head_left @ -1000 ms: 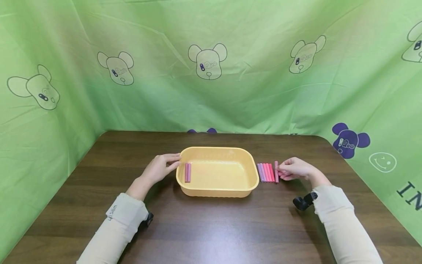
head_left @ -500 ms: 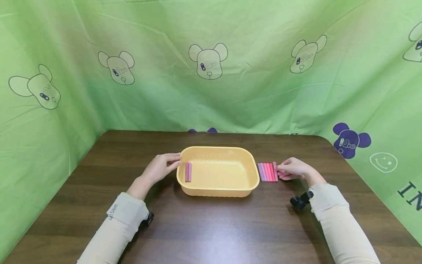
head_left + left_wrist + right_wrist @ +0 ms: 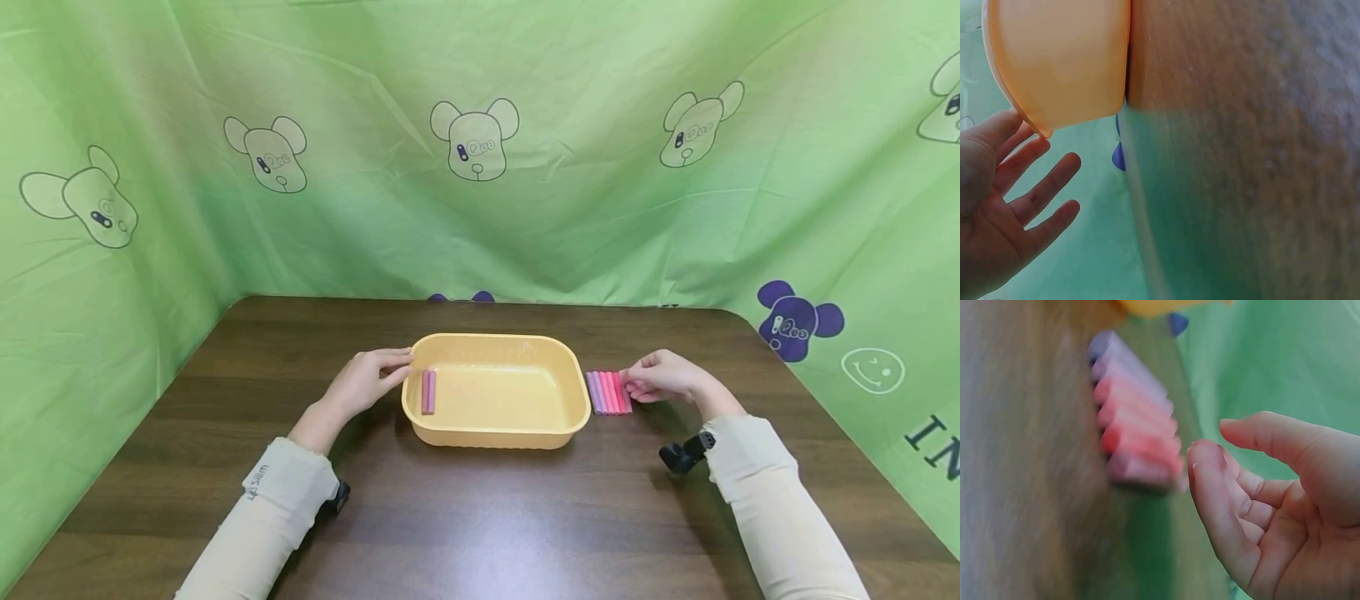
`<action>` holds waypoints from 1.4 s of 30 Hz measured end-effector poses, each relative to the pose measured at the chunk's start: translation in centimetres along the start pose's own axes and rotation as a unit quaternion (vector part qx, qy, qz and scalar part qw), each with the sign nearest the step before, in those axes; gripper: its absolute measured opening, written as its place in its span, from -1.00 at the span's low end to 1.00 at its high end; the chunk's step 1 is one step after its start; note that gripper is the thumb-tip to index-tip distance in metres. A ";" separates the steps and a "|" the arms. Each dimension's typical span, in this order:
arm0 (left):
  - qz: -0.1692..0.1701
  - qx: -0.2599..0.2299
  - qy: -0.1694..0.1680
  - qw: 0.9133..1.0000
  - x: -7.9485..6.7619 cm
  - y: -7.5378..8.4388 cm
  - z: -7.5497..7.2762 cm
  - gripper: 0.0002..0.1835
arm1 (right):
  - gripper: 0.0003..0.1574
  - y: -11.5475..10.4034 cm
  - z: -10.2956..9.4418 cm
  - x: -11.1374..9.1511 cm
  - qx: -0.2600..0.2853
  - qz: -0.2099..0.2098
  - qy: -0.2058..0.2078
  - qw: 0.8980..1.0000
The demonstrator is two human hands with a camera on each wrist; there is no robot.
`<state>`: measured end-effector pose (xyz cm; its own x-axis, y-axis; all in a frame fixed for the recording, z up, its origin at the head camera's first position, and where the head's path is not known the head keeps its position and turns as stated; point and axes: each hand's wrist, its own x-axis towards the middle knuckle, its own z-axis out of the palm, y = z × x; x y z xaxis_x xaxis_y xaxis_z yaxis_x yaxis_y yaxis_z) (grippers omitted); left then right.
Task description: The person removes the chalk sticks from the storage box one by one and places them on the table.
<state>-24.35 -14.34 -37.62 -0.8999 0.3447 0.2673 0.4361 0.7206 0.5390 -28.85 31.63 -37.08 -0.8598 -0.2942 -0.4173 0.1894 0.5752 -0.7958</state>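
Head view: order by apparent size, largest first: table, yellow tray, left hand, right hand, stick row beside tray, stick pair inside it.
1. Table
2. Yellow tray
3. Left hand and right hand: too alike to rank
4. Stick row
5. Stick pair

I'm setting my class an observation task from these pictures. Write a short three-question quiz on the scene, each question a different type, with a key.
1. Count: How many sticks are in the row on the table, beside the yellow tub?

2. True or false: The sticks inside the tub lie at its right end, as the person sees it.

3. Fill in the gap: The person's ____ is at the tub's rim.

Key
1. Six.
2. False: the two sticks inside the tub lie side by side near its left end.
3. Left hand; the right hand is at the outer end of the row.
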 end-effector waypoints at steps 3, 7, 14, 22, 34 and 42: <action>0.000 0.000 0.002 1.000 0.0 0.0 0.0 -0.63 | -0.59 -1.2 0.3 -0.1 -0.014 -0.019 0.000 1.000; -0.001 -0.001 0.004 1.000 0.0 0.0 0.1 -0.63 | -0.68 -3.0 1.2 -0.3 -0.029 -0.040 0.001 0.999; 0.001 -0.006 0.010 1.000 0.0 0.0 0.1 -0.64 | -0.48 -6.3 2.8 -0.7 -0.074 -0.083 0.005 0.994; 0.003 -0.004 0.010 1.000 0.0 0.0 0.1 -0.63 | -0.54 -9.6 4.7 0.0 -0.074 -0.093 -0.018 0.993; -0.001 -0.006 0.008 1.000 0.0 -0.1 0.0 -0.64 | -0.72 -13.6 8.0 1.9 -0.102 -0.123 -0.057 0.986; -0.005 -0.008 0.003 1.000 0.1 0.1 -0.1 -0.63 | -0.61 -15.2 9.5 3.7 -0.126 -0.128 -0.100 0.979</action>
<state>-24.38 -14.33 -37.47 -0.9037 0.3351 0.2665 0.4281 0.7138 0.5543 -30.44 14.53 -30.66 -0.7494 -0.5819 -0.3160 -0.1640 0.6254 -0.7629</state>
